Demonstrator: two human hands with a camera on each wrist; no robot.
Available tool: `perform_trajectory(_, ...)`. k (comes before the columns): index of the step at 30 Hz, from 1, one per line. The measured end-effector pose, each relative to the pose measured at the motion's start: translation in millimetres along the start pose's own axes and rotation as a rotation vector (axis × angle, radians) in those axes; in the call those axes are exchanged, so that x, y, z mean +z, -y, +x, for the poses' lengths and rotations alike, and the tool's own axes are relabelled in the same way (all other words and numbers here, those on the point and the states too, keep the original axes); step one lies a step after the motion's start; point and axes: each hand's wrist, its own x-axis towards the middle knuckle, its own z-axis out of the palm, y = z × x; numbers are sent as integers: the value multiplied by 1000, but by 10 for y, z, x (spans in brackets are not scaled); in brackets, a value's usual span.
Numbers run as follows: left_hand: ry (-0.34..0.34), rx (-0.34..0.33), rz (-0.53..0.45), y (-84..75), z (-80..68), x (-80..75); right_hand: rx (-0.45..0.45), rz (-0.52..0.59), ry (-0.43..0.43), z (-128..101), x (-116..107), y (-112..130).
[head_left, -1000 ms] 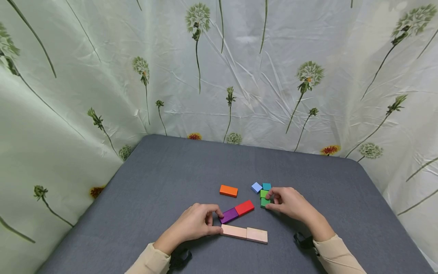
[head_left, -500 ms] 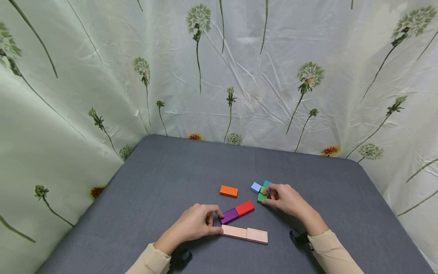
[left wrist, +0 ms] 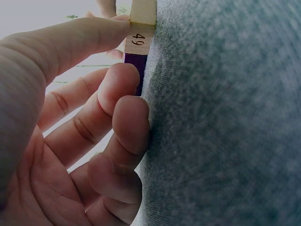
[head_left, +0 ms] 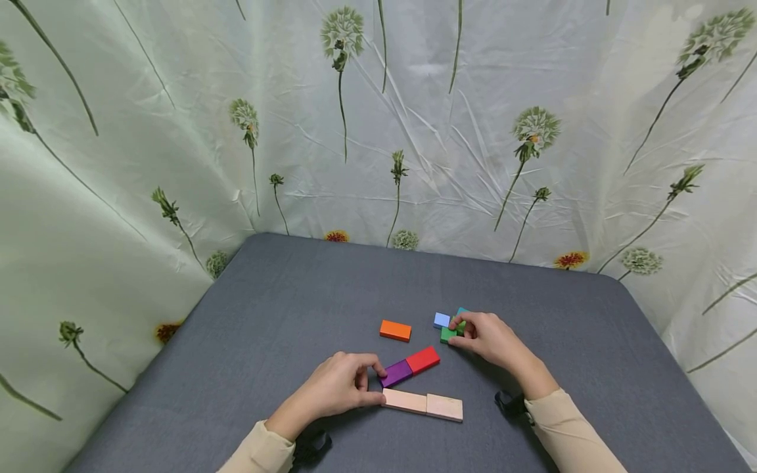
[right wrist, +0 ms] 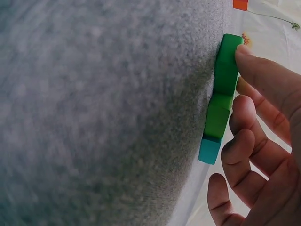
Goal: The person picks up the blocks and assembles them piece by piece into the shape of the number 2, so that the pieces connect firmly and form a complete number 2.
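At the lower middle of the head view, my left hand point(head_left: 340, 386) rests beside a purple block point(head_left: 396, 374) and a pale wooden block point(head_left: 405, 400). Its index fingertip lies at the purple block's left end, the thumb at the pale block's. In the left wrist view a pale end marked 49 point(left wrist: 137, 40) shows beside the thumb. To the right, my right hand point(head_left: 495, 339) pinches a dark green block point(head_left: 447, 335) between thumb and index finger. A light green block point(right wrist: 218, 115) and a teal block point(right wrist: 209, 149) line up with it, partly hidden by the hand in the head view.
A light blue block point(head_left: 441, 320) lies just left of the green ones. An orange block point(head_left: 395, 330) lies farther left. A red block point(head_left: 423, 360) adjoins the purple one, and a second pale block point(head_left: 445, 407) continues the front row. A flowered curtain point(head_left: 378, 118) surrounds the grey table point(head_left: 307, 289).
My right hand has moved left and away from me, sliding the green and teal blocks along. The light blue block has turned slightly. My left hand stays where it was.
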Motion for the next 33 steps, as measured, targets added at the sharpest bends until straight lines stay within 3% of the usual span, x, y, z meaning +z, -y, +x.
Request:
perform_trajectory(14,3,4,-6,9,3,1,23,-76,-42,34,27,44)
perform_trajectory(33,11,-12,0,6,5,-3,19,-17,9,-10,77,154)
